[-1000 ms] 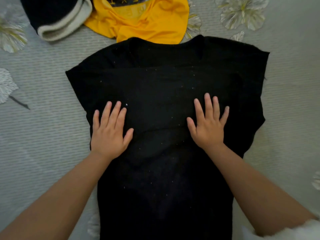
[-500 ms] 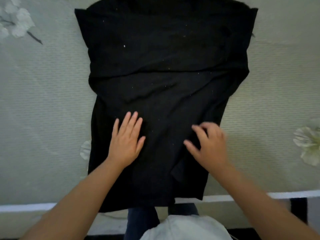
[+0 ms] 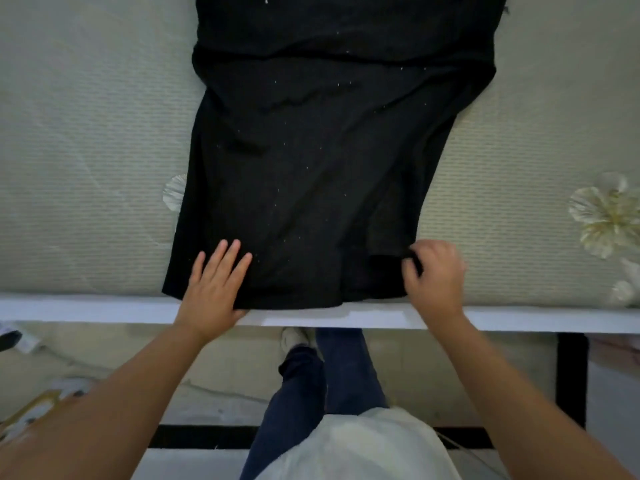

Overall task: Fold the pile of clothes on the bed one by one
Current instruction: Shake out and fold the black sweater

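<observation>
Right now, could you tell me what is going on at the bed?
A person is folding a black shirt spread flat on the bed. The left hand rests flat on the shirt near its bottom hem, fingers straight. The right hand pinches the hem at the shirt's right bottom corner. The bottom hem lies at the bed's near edge, not yet folded up.

bed [image 3: 86, 150] fills the upper frame: pale grey-green ribbed bedspread [image 3: 519, 140], printed cream flowers at right [image 3: 604, 216] and one partly showing at centre-left [image 3: 174, 192]. white bed edge [image 3: 86, 308] runs straight across. below it a pale marbled floor [image 3: 225, 375] with thin dark veins. black frame bars: one upright at right [image 3: 571, 375], one horizontal low down [image 3: 201, 436]. light is soft and dim, no hard shadows.
</observation>
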`<state>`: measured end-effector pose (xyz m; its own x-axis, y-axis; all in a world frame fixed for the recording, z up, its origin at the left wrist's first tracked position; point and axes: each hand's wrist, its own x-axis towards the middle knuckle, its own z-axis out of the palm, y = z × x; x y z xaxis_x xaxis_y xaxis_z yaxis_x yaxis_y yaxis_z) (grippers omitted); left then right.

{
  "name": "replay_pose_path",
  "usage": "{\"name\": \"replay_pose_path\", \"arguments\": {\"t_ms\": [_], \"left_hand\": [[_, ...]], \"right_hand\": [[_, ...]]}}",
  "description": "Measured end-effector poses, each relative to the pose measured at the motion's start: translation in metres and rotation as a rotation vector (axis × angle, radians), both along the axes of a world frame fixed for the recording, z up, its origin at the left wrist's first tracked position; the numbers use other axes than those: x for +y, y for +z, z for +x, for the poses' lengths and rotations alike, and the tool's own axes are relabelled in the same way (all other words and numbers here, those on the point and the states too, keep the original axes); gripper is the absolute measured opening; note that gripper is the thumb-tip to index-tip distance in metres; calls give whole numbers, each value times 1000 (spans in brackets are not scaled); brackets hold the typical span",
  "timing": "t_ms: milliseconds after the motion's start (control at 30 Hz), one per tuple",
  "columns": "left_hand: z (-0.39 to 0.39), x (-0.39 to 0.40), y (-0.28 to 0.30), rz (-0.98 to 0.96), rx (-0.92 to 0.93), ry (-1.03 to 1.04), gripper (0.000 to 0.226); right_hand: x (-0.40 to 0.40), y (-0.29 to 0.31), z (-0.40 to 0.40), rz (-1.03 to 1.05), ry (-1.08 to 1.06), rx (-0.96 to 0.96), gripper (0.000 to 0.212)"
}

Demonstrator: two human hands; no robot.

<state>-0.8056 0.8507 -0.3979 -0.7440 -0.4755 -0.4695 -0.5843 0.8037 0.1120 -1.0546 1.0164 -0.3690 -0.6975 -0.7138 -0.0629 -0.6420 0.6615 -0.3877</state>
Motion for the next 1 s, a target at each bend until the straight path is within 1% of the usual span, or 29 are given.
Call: {"name": "replay_pose_path", "arguments": {"t_ms": [33,67,133,167,233,267,300,333,367,400,433,467,533,567,600,633,700,733,800,900,1000], "left_hand": [[0,-2,0,-2,2,13,98],[2,0,1,-9,25,22,96],[6,8,2,-25,65,36,89],[6,11,3,-26,81,48,85],[5,19,4,-30,78,76,78],[6,21,4,-27,63,91,74],[7,23,4,-30,55,103,71],[8,24,3,-41,56,112,69],[9,24,1,-51,62,119,68],[9,24,0,-50,70,121,69],[9,23,0,-44,85,117,70],[9,23,-1,-40,98,113,70],[9,22,-3,-36,83,106,70],[10,20,-3,-31,76,100,70],[11,18,-4,-20,75,91,71],[12,15,-5,-9,72,76,73],[14,8,-6,-5,56,31,77],[15,5,-6,-16,58,13,77],[16,0,-8,-37,101,3,75],[14,-1,-7,-23,148,63,71],[20,4,-5,19,193,101,68]], "right_hand": [[7,2,-9,-43,-117,-83,17],[21,6,-13,-84,-283,-177,18],[59,9,-16,-137,-669,-299,21],[77,9,-15,-130,-805,-358,23],[107,3,-8,-117,-997,-522,32],[117,-3,-6,-145,-1092,-584,37],[124,-7,-5,-165,-1168,-626,38],[128,-10,-5,-155,-1198,-636,34],[129,-12,-3,-104,-1159,-565,25],[128,-11,-1,-31,-1043,-439,15],[126,-12,1,50,-855,-281,23],[124,-14,3,99,-595,-145,39],[116,-20,6,193,-60,91,64],[110,-23,5,259,150,176,74],[102,-24,1,310,300,228,80],[95,-24,-4,362,391,230,84],[84,-26,-20,468,491,206,88],[82,-28,-27,490,536,207,90],[83,-31,-38,448,614,226,87],[93,-33,-40,363,615,266,79],[106,-31,-32,339,508,176,75]]}}
